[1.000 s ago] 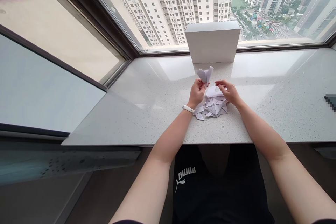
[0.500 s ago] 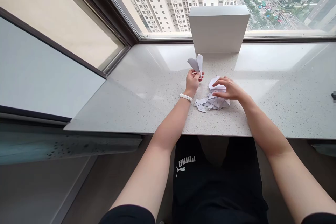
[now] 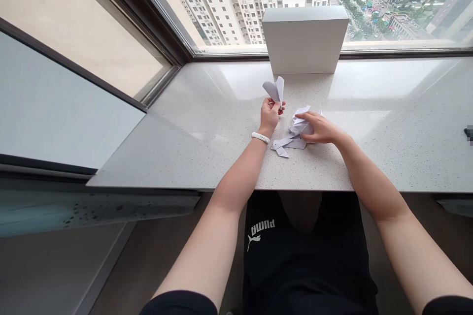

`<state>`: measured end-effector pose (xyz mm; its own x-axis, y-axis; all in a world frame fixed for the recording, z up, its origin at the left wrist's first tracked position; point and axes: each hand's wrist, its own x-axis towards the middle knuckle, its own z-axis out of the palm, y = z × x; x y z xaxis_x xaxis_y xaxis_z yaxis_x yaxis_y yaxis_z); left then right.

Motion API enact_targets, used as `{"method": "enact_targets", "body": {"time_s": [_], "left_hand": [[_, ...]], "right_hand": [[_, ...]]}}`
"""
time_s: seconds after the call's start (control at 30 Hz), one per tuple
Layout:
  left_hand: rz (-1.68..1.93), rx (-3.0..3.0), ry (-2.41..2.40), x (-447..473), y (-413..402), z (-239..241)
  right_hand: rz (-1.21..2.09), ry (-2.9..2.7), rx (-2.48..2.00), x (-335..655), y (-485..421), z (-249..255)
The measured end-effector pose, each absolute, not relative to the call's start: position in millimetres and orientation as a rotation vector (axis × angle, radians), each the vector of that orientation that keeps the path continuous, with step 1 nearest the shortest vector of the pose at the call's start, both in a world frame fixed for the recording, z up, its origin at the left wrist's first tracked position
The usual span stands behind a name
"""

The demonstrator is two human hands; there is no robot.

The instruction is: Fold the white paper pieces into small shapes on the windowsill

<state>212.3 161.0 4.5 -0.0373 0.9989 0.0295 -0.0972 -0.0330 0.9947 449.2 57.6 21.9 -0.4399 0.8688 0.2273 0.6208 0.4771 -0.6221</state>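
Observation:
My left hand (image 3: pixel 271 110) pinches a folded white paper piece (image 3: pixel 274 89), its two rounded wings pointing up and away from me; it looks like a paper plane. To the right, my right hand (image 3: pixel 318 127) curls its fingers around several folded white papers (image 3: pixel 302 127), gathering them between thumb and fingertips. Part of that bunch is hidden under the palm. A long folded paper strip (image 3: pixel 283 147) with angled ends lies on the sill, sticking out to the left below the bunch.
A plain white box (image 3: pixel 305 44) stands upright against the window at the back of the speckled white sill (image 3: pixel 207 142). A dark object (image 3: pixel 468 133) sits at the far right edge. The sill's front edge runs just ahead of my lap.
My right hand has lowered onto the paper pile and closed round part of it, bunching it up. My left hand still holds its folded paper in nearly the same place.

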Motion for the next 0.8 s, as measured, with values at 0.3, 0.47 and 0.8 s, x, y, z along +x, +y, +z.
{"method": "enact_targets", "body": {"time_s": [0.3, 0.47, 0.8], "left_hand": [[1.316, 1.122, 1.166, 214, 157, 8], [1.310, 1.145, 1.159, 214, 158, 7], [1.318, 1.153, 1.151, 214, 158, 5]], "right_hand": [[0.478, -1.747, -1.296, 456, 66, 26], [0.584, -1.896, -1.253, 455, 79, 6], [0.576, -1.923, -1.301, 487, 84, 10]]}}
